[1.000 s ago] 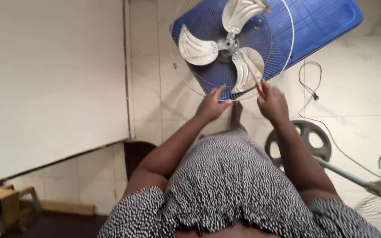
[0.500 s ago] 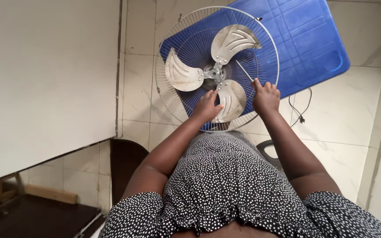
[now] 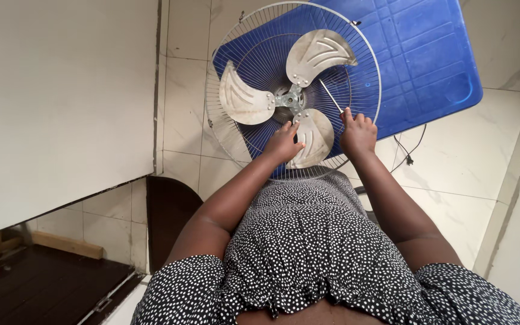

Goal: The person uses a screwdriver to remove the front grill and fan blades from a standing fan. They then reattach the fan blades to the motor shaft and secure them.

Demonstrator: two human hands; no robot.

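Observation:
A fan with three silver metal blades point(image 3: 317, 51) sits inside its round wire guard point(image 3: 230, 141), lying face up over a blue plastic board point(image 3: 428, 60) on the tiled floor. My left hand point(image 3: 283, 143) rests on the lowest blade, close to the hub point(image 3: 290, 99). My right hand point(image 3: 357, 132) grips a thin screwdriver point(image 3: 331, 96) whose shaft points up and left toward the hub. A black-and-white dotted dress covers my lap below both arms.
A white cabinet face point(image 3: 61, 96) fills the left side. A black cable point(image 3: 407, 153) trails on the pale floor tiles right of the fan. A dark wooden surface point(image 3: 37, 289) lies at the bottom left.
The view has tilted down, so the fan sits lower and fuller in frame. Both hands have moved in from the guard's rim onto the blade area, the screwdriver now aimed at the hub.

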